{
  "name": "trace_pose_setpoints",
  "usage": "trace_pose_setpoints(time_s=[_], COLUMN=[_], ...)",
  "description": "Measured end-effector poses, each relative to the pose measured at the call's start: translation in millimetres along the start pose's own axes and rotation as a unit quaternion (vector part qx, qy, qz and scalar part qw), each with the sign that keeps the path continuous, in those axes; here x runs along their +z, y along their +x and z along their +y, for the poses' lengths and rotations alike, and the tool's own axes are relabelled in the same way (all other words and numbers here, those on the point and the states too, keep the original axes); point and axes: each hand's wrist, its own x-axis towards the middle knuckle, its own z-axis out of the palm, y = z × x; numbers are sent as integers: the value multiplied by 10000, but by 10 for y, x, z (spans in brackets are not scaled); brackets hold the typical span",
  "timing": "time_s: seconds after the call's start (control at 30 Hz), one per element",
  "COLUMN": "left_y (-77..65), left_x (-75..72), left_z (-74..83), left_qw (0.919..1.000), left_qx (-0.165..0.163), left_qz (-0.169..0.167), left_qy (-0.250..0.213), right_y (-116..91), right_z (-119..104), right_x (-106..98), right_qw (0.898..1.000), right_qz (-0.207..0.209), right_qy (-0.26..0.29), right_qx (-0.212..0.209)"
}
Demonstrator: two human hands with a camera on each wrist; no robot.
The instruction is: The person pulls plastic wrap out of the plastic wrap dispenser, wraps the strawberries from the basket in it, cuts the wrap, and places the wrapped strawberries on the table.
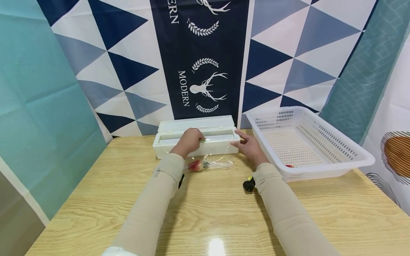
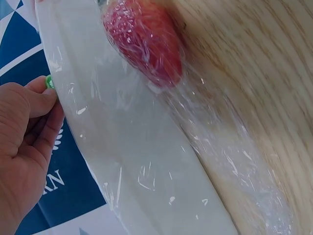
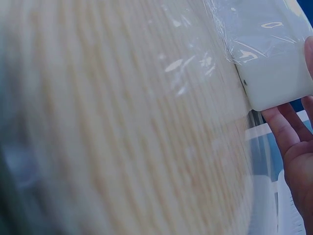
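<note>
Film [image 1: 221, 164] hangs clear and crinkled down the front of the box [image 1: 213, 147], which stands on the far part of the table [image 1: 211, 213] with its lid [image 1: 196, 123] tipped back toward the wall. On the wood just before the box lies a red fruit [image 1: 196, 165], wrapped in the film, with a loose, twisted length trailing off to its right. The left hand [image 1: 189, 140] reaches over the top of the box, thumb and finger pinching a small green piece [image 2: 49, 82] at its edge. The right hand [image 1: 251, 147] grips the box by its right end, the thumb at the front and the other fingers about the end and corner. Right of that hand, near the box, sits a white basket [image 1: 326, 166] with slotted sides; a bit of something red [image 1: 289, 165] shows inside by the near wall, too little of it to name. A black gadget [image 1: 248, 185] with a yellow patch sits at the right cuff [image 1: 267, 172]. Behind everything hangs a cloth [image 1: 201, 46] with blue and white triangles and a dark band of antlered heads and leaf sprays.
</note>
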Motion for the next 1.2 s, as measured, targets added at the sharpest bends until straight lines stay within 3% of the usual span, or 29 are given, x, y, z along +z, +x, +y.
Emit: trace_pose_setpoints(time_s=[0.5, 0.9, 1.2], left_y=[-93, -146, -176], left_x=[-50, -81, -79], left_z=[-70, -130, -199], left_qw=[9999, 9995, 9998], left_qx=[-19, -243, -190], left_qz=[114, -46, -20], left_qy=[-76, -172, -89], right_y=[-8, -5, 1], right_z=[-7, -1, 1], right_x=[1, 4, 6], right_qw=[10000, 10000, 10000], right_qz=[34, 43, 43], right_qy=[57, 2, -34], right_qx=[30, 14, 20])
